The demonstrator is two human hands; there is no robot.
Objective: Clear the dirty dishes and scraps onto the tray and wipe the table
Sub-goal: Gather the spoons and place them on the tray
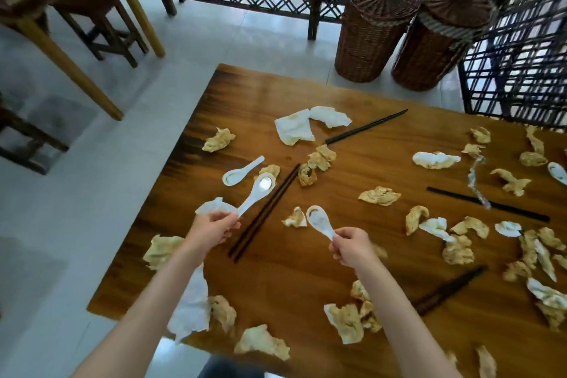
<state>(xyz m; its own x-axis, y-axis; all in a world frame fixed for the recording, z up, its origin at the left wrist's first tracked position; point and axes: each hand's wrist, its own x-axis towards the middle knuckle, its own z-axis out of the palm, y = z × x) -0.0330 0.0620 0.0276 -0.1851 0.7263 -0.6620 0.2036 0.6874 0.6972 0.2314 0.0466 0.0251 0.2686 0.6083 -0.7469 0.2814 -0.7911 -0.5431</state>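
Collecting spoons: the left hand (211,228) pinches the handle end of a white spoon (256,192), bowl raised and pointing away over the table (352,261). The right hand (352,247) pinches the handle of a second spoon (320,221) the same way, bowl tilted up and to the left. Both spoons appear lifted clear of the wood.

A third spoon (241,172) lies flat just beyond the left-hand one, and a fourth spoon (557,173) lies at the right edge of view. Dark chopsticks (264,215) lie between the two hands; other chopsticks (365,127) lie farther off. Crumpled napkins (294,129) and yellowish stained scraps (379,195) are scattered over the whole tabletop. No tray is in view, so its place cannot be told.

Judgement: early in the task; almost everything remains on the table.

Notes for doing this step well: keep the bowls level, as any residue could drip on the wood. Nesting both spoons in one hand would likely free the other for the third spoon. Hard items first, scraps after, wiping last.

Beyond the table stand two wicker baskets (374,18).
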